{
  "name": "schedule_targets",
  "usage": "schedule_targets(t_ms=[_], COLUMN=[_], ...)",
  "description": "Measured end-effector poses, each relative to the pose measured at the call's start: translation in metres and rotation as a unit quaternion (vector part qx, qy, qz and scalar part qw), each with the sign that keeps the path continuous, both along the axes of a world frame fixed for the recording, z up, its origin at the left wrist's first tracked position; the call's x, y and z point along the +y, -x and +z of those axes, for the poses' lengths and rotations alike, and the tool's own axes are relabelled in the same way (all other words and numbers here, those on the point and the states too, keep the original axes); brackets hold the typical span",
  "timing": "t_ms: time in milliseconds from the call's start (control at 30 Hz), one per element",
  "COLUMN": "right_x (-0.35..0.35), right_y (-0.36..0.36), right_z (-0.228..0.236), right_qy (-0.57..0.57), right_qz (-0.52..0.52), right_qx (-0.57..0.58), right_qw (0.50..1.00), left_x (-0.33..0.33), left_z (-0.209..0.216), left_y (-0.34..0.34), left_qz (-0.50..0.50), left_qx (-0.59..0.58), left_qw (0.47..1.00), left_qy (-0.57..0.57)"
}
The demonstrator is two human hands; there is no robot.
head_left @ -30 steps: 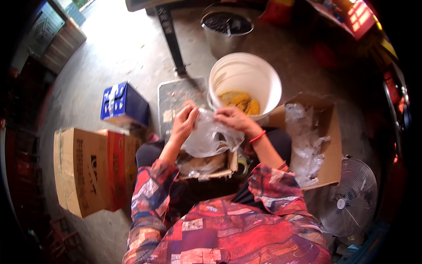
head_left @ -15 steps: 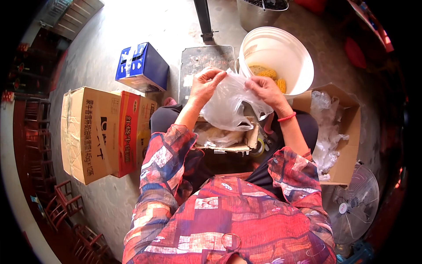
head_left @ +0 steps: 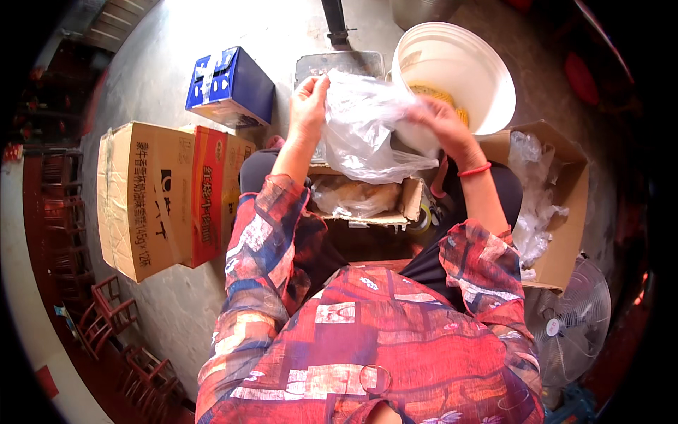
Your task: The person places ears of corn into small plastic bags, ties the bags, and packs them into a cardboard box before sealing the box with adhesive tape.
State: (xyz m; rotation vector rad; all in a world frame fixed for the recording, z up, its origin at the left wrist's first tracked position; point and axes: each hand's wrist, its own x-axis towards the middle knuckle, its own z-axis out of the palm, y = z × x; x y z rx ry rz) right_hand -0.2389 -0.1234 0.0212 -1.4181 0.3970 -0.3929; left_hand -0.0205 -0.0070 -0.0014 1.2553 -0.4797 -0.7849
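A thin, clear plastic bag (head_left: 364,138) hangs spread out in front of me, above an open carton. My left hand (head_left: 308,109) pinches its upper left edge between thumb and fingers. At the bag's right side, my right hand (head_left: 446,128), with a red band at the wrist, grips the plastic; its fingertips are blurred by motion. Between my knees the small open carton (head_left: 411,201) holds a clear bag (head_left: 353,196) with something yellowish-brown inside. Just beyond my right hand stands a white bucket (head_left: 487,78) with yellow corn cobs (head_left: 462,115) in it, partly hidden by that hand.
A metal platform (head_left: 311,67) with a dark post (head_left: 335,21) lies ahead. To the left are a blue box (head_left: 240,88), a brown carton (head_left: 145,205) and a red carton (head_left: 206,191). On the right, a carton (head_left: 565,219) holds crumpled plastic bags (head_left: 533,205), near a fan (head_left: 575,321).
The bag has been spread wider and raised on the left. My left hand has moved left and up, my right hand slightly right. The whole view has shifted a little.
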Motion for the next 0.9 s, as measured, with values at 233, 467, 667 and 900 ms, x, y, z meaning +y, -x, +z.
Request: schedule_targets(t_ms=[233,467,667,900], right_x=[0.004,0.011,0.023,0.038], right_y=[-0.003,-0.017,-0.023,-0.031], right_z=[0.012,-0.021,0.009,-0.025], right_qy=[-0.158,-0.157,-0.246,-0.039], right_qz=[-0.097,-0.048,-0.040,-0.025], right_qx=[-0.006,0.090,0.064,0.036], right_qw=[0.983,0.982,0.966,0.998], left_x=[0.002,0.011,0.005,0.006], left_z=[-0.005,0.033,0.004,0.001], left_y=[0.006,0.060,0.043,0.041], left_qz=[0.055,-0.198,-0.111,-0.143], left_qx=[-0.346,-0.441,-0.409,-0.085], left_qw=[0.933,0.874,0.906,0.986], left_qy=[-0.077,0.048,0.003,-0.018])
